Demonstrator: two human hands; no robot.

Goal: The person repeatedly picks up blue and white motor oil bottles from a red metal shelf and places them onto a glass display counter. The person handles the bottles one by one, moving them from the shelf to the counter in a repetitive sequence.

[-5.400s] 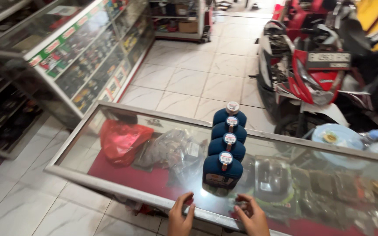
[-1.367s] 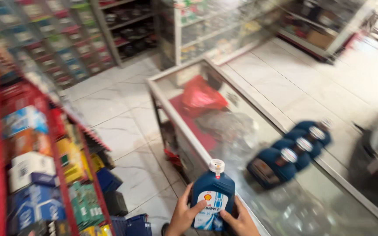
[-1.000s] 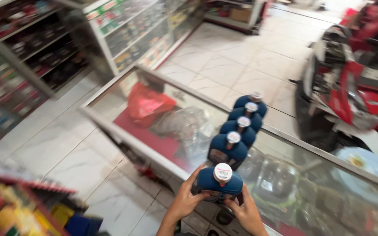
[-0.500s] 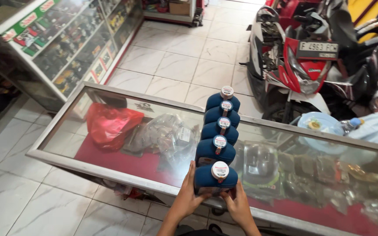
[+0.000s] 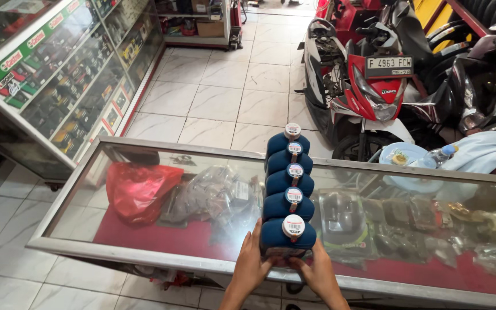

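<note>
Several dark blue oil bottles with white caps stand in a straight row on the glass top of a display counter [image 5: 162, 155]. The nearest blue bottle [image 5: 287, 236] sits at the counter's front edge. My left hand [image 5: 250, 263] is wrapped round its left side and my right hand [image 5: 318, 272] holds its lower right side. The farthest bottle [image 5: 287, 141] stands at the counter's back edge.
Under the glass lie a red plastic bag [image 5: 139, 189] and clear packets of parts. A red and white motorbike [image 5: 368, 86] is parked behind the counter. A glass showcase [image 5: 58, 74] of small goods runs along the left. A light blue cloth [image 5: 483, 150] and a plastic bottle lie at the right.
I turned from a shelf on the left with a blue bottle in both hands and set it down at the front of the row, which now has one bottle more.
</note>
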